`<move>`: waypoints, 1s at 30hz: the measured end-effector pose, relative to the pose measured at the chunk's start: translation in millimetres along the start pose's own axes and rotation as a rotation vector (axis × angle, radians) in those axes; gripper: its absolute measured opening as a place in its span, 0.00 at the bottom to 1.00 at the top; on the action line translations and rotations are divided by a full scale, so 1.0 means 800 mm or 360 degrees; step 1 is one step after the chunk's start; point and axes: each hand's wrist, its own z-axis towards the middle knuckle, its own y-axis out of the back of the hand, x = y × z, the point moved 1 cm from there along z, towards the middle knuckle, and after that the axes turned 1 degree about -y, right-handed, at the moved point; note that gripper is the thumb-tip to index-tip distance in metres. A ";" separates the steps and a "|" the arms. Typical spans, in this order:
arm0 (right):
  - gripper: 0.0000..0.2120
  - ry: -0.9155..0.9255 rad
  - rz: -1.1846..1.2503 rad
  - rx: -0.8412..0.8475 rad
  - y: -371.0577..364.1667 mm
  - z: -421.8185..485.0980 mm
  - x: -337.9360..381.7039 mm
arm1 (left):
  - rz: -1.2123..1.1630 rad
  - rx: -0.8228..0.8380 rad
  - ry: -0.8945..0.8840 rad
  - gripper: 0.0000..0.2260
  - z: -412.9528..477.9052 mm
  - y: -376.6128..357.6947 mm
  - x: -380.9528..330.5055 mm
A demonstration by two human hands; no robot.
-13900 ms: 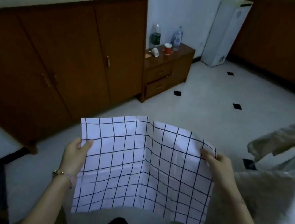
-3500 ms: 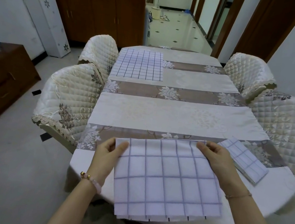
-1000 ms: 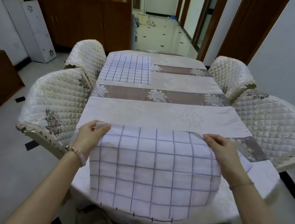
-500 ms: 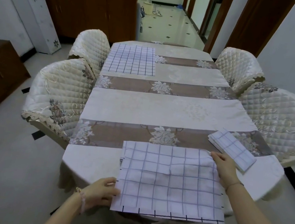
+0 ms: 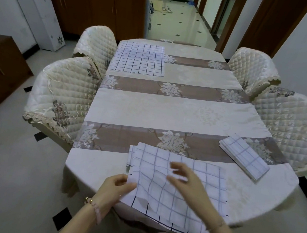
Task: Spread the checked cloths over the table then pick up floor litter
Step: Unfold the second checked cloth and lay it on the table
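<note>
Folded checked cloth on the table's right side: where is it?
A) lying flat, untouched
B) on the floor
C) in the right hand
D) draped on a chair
A: the folded checked cloth lies on the table, clear of both hands; left hand and right hand are at the near checked cloth.

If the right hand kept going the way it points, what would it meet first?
Probably the near checked cloth just ahead of the right hand, which points far-left; its height above the cloth is unclear.

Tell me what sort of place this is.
Most likely a home dining room: a long floral-clothed table, quilted cream chair covers round it, and dark wooden cabinets behind.
</note>
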 end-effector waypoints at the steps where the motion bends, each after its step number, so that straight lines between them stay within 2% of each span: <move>1: 0.19 0.0035 -0.0037 0.0117 -0.019 -0.011 0.008 | 0.0017 -0.0007 -0.0041 0.04 0.000 -0.006 -0.004; 3: 0.26 0.0051 -0.0064 0.0219 -0.048 -0.023 0.014 | 0.0036 -0.0023 -0.0111 0.07 0.002 -0.019 -0.014; 5: 0.27 0.0028 -0.0039 0.0230 -0.064 -0.027 0.016 | 0.0034 -0.0042 -0.0170 0.08 0.002 -0.031 -0.026; 10: 0.14 0.0032 0.0151 -0.0033 -0.057 -0.025 0.017 | -0.0053 -0.0065 -0.0236 0.09 0.001 -0.048 -0.043; 14: 0.05 -0.0026 0.0221 -0.0175 -0.040 -0.023 0.011 | -0.0019 0.0136 -0.0216 0.06 0.002 -0.050 -0.050; 18: 0.05 -0.0060 0.0347 -0.0219 -0.026 -0.016 0.004 | -0.0069 0.0317 -0.0100 0.14 -0.003 -0.055 -0.049; 20: 0.05 -0.0057 0.0319 -0.0285 -0.015 -0.011 -0.003 | 0.0025 0.0365 -0.0130 0.10 -0.006 -0.053 -0.051; 21: 0.06 -0.0060 0.0296 -0.0342 -0.006 -0.009 -0.007 | 0.0085 0.0374 -0.0153 0.05 -0.006 -0.049 -0.053; 22: 0.07 -0.0061 0.0292 -0.0400 0.006 -0.007 -0.012 | 0.0116 0.0368 -0.0172 0.03 -0.007 -0.043 -0.056; 24: 0.09 -0.0061 0.0338 -0.0499 0.036 -0.004 -0.018 | 0.0118 0.0284 -0.0247 0.08 -0.004 -0.023 -0.063; 26: 0.10 -0.0025 0.0389 -0.0602 0.073 -0.003 -0.019 | 0.0034 0.0171 -0.0290 0.04 -0.003 0.000 -0.074; 28: 0.07 0.0013 0.0475 -0.0689 0.109 -0.002 -0.016 | -0.0107 0.0038 -0.0311 0.09 0.003 0.026 -0.085; 29: 0.06 0.0021 0.0538 -0.0723 0.124 -0.001 -0.011 | -0.0194 -0.0021 -0.0316 0.06 0.007 0.037 -0.093; 30: 0.11 0.0042 0.0569 -0.0766 0.139 0.002 -0.008 | -0.0263 -0.0070 -0.0317 0.02 0.007 0.046 -0.104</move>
